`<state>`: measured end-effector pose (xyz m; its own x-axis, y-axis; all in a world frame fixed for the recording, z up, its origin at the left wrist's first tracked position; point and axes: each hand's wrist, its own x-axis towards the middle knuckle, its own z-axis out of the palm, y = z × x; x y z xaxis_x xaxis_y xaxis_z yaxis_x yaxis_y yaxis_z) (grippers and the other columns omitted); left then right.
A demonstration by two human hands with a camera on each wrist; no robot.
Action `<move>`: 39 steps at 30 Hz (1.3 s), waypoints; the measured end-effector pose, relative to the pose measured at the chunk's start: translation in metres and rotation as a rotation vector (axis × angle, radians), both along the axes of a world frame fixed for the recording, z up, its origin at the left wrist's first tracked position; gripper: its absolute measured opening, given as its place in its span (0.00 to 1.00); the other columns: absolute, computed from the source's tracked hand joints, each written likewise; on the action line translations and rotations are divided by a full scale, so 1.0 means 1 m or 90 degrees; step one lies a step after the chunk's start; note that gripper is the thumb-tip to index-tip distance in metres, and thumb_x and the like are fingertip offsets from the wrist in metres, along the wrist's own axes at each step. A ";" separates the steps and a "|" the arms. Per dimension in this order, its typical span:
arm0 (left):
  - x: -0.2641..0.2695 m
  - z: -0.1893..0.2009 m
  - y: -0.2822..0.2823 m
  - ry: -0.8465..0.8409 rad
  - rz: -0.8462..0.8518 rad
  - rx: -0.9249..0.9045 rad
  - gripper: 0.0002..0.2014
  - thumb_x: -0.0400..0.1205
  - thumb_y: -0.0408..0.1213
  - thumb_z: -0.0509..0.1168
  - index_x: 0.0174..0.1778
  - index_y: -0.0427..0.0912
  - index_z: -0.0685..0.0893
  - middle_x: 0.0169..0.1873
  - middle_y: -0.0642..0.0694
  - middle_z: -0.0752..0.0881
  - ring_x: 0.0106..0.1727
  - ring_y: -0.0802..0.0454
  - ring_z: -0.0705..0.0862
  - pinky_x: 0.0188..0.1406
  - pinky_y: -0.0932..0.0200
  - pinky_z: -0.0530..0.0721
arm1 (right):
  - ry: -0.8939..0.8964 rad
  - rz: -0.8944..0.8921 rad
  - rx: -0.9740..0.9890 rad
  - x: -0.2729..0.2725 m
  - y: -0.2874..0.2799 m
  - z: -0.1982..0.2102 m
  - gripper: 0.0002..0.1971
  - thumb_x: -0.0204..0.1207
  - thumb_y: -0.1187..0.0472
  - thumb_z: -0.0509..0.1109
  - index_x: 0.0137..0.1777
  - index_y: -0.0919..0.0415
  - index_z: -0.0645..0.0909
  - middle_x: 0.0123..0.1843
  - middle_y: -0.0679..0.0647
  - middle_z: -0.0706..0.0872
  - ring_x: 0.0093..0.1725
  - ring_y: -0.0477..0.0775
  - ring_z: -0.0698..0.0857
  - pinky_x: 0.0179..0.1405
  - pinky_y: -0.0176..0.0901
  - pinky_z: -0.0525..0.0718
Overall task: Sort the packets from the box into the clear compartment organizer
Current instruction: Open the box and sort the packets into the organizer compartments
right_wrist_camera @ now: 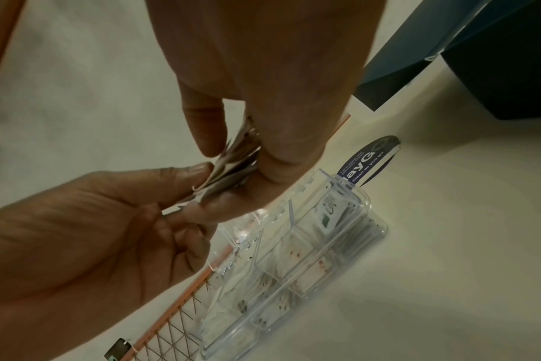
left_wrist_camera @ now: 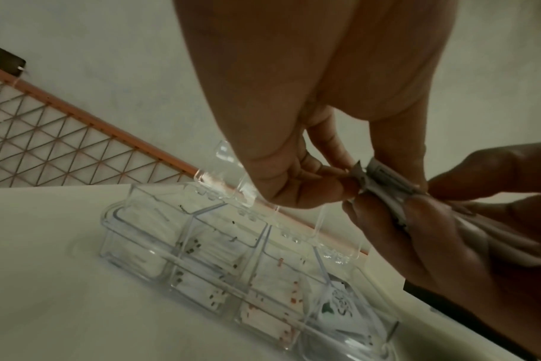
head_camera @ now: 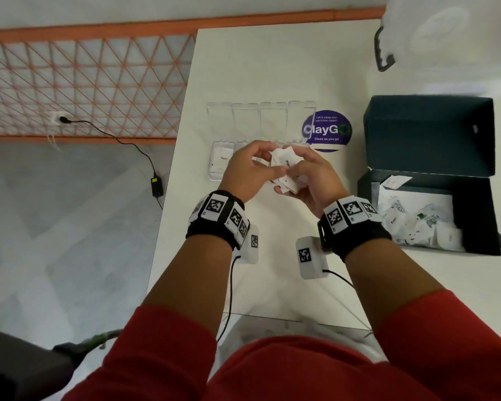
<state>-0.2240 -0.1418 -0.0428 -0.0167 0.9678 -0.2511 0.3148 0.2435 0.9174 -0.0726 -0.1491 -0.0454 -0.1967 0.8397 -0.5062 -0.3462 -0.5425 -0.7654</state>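
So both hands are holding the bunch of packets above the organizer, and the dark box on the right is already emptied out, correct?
Not emptied: the head view shows the dark box still has white packets in it. The rest holds: left hand and right hand hold the bunch of packets above the organizer.

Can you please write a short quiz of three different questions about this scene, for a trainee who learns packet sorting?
1. True or false: the right hand holds a bunch of packets above the clear organizer.
2. Multiple choice: where do the unsorted packets lie? A) in the dark box to the right, B) on the floor, C) on the round purple sticker.
3. Fill in: the left hand ______ the edge of one packet from the bunch.

Key:
1. True.
2. A.
3. pinches.
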 end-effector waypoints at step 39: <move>0.004 0.033 0.032 -0.002 0.069 0.059 0.07 0.73 0.35 0.76 0.42 0.46 0.85 0.42 0.50 0.89 0.37 0.62 0.85 0.33 0.71 0.78 | -0.112 0.060 0.092 0.007 0.031 0.028 0.24 0.68 0.84 0.71 0.62 0.66 0.84 0.48 0.64 0.88 0.40 0.58 0.88 0.35 0.47 0.88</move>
<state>-0.2198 -0.1096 -0.0094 -0.1221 0.9793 -0.1616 0.2886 0.1908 0.9382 -0.0657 -0.1183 -0.0173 -0.1963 0.8879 -0.4161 -0.1535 -0.4469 -0.8813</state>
